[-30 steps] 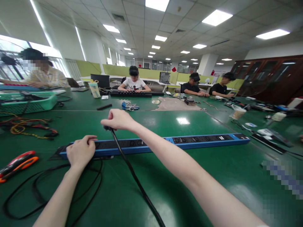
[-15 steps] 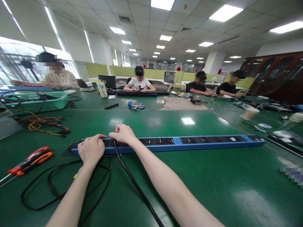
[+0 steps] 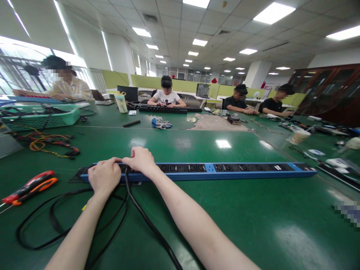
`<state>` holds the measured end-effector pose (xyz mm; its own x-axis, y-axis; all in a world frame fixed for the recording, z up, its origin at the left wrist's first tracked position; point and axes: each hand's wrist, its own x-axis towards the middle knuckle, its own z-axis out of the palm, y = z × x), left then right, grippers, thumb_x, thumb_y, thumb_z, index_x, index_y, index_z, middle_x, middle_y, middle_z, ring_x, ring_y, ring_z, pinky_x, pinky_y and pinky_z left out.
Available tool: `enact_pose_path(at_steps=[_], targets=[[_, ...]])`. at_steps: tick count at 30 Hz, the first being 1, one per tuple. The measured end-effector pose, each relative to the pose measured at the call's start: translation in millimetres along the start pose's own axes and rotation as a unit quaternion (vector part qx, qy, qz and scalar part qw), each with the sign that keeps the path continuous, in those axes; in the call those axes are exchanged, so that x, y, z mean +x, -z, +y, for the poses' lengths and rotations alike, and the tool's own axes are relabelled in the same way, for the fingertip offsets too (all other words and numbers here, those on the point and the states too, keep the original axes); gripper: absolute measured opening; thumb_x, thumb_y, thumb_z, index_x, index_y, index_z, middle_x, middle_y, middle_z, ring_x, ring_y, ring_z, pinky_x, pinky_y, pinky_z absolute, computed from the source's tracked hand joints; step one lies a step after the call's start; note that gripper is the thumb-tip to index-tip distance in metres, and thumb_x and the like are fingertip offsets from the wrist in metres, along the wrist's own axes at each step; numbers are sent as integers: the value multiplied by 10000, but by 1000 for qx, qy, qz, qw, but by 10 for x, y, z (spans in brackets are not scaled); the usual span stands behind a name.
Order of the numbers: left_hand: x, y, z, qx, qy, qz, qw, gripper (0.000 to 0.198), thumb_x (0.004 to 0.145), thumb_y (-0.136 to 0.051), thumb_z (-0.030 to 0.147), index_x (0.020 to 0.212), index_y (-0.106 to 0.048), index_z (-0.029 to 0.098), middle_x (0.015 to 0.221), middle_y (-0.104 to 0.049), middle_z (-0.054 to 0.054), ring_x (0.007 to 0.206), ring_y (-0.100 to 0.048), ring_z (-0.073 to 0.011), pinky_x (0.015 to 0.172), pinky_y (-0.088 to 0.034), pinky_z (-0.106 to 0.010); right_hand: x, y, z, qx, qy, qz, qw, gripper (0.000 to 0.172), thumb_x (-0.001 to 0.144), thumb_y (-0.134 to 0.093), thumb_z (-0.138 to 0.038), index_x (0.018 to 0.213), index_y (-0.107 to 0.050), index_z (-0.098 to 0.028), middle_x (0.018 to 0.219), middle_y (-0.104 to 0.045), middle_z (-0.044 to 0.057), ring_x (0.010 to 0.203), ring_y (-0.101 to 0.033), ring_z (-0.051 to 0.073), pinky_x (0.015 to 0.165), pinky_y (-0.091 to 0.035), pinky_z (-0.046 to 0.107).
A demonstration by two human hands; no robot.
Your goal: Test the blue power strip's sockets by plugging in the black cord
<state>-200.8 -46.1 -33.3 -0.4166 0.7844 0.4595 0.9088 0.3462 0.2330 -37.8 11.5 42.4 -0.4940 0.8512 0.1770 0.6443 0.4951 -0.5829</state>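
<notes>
A long blue power strip point(image 3: 225, 169) with black sockets lies across the green table point(image 3: 180, 217). My left hand point(image 3: 104, 175) is curled over its left end, gripping it. My right hand point(image 3: 140, 160) sits right beside it on the strip, fingers closed over the plug of a thick black cable point(image 3: 146, 221) that runs back toward me. The plug itself is hidden under my fingers. More thin black cable point(image 3: 53, 221) loops on the table by my left forearm.
Red and orange screwdrivers point(image 3: 28, 185) lie at the left. A tangle of coloured wires point(image 3: 45, 144) and a green basket point(image 3: 39, 118) sit further back left. Several people work at the far side with keyboards, a cup point(image 3: 122, 103) and small parts.
My right hand came down from above the strip with the cable plug and now rests on the strip beside my left hand. The view shifted slightly.
</notes>
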Motion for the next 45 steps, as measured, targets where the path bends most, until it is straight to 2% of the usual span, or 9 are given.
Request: enact_pose_path(at_steps=[4,10,14,22,28,35,42,45], targets=[[5,5,0,-7,-6,-4,1000,452,1009,-353,248,1184,-770,259,1120,-738,-150,1173,-620,-334,1010,-383,-492,-27,53,40,15,-10,-24,1000,287,880,-688,-539,928,-678,-256,995,-787,38,911,-741,214,774,-572,293],[7,17,12,-5,-2,-12,1000,431,1013,-365,263,1168,-767,239,1154,-746,-156,1197,-609,-335,1003,-369,-482,-150,29,-106,-78,-3,32,996,330,906,-665,-545,1027,-715,-242,1088,-796,94,1033,-757,287,860,-592,386],[-6,43,19,-21,-6,-15,1000,395,1014,-396,314,1136,-767,255,1135,-755,-130,1193,-610,-313,996,-363,-466,-228,-54,-225,-119,27,38,992,274,944,-618,-440,1082,-712,-223,1054,-798,96,998,-771,284,841,-596,389],[-7,84,39,-8,-1,-26,1000,378,1007,-412,329,1146,-757,261,1139,-761,-111,1181,-605,-279,968,-350,-437,-224,-80,-256,-127,29,35,991,214,947,-625,-386,1071,-702,-229,1046,-796,78,992,-776,282,813,-596,378],[6,50,20,5,15,-29,999,409,1033,-366,336,1172,-744,263,1183,-754,-111,1225,-589,-263,978,-340,-424,-329,-225,-286,-134,53,91,985,187,1013,-550,-339,1095,-657,-208,1002,-797,91,938,-784,271,819,-596,388],[12,49,33,-9,5,-37,999,393,1023,-397,329,1181,-743,230,1194,-760,-117,1223,-567,-276,1014,-335,-449,-178,-121,-288,-126,41,30,991,194,975,-612,-347,1054,-682,-185,1087,-794,121,1024,-779,278,845,-605,376],[29,22,7,-18,30,-20,999,388,1027,-412,362,1128,-765,236,1195,-757,-116,1191,-564,-292,1021,-350,-452,-379,-200,-328,-128,51,73,988,229,1070,-457,-268,1152,-645,-167,1023,-798,123,951,-791,279,826,-606,397],[29,31,13,-19,24,-27,999,391,1008,-414,309,1154,-769,234,1220,-746,-125,1181,-569,-308,1036,-340,-472,-402,-21,-261,-122,67,44,989,267,1069,-456,-313,1139,-683,-193,1076,-803,124,1005,-783,272,866,-600,401]])
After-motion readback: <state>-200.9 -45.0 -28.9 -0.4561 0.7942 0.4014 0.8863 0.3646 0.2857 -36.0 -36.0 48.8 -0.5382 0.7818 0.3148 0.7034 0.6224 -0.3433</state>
